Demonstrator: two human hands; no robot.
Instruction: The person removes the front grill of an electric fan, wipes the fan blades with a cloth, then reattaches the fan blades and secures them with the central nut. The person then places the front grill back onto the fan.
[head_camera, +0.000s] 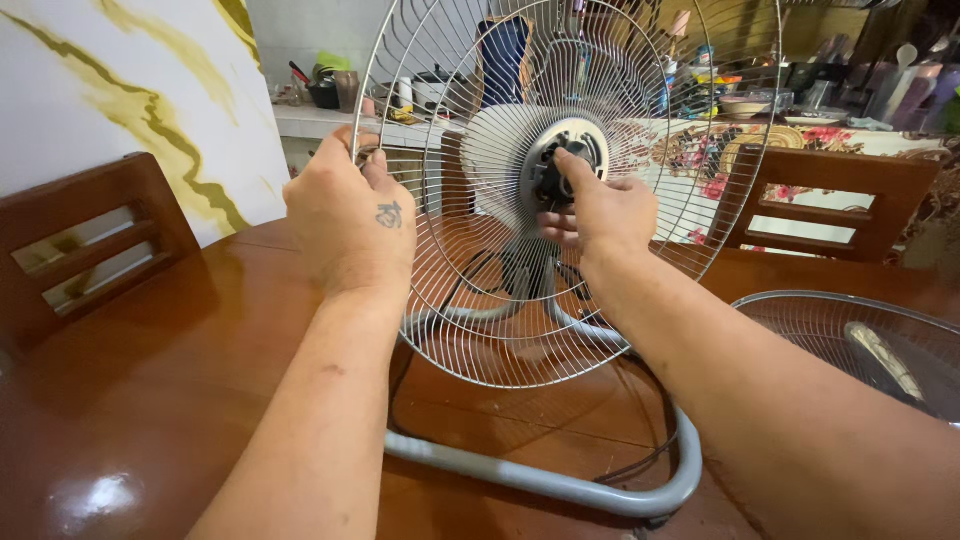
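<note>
The fingers of the right hand are pinched together on the black round hub at the middle of the round silver wire fan guard, the forefinger stretched over the top of the hub and the other fingers curled below it. Off to the side, the left hand has its fingers clamped around the outer rim of the same guard, with the thumb pressed against the wires. The guard stands upright between the two hands, and behind the hub sits the pale grey motor housing. Below the fingers, a grey bent-tube metal stand rests on the glossy reddish-brown wooden table, with a black cord looping inside it. Beyond the right forearm, a second round wire fan guard lies flat on the table. Brown wooden slatted chairs stand past each hand, and a cluttered counter runs along the far wall.
</note>
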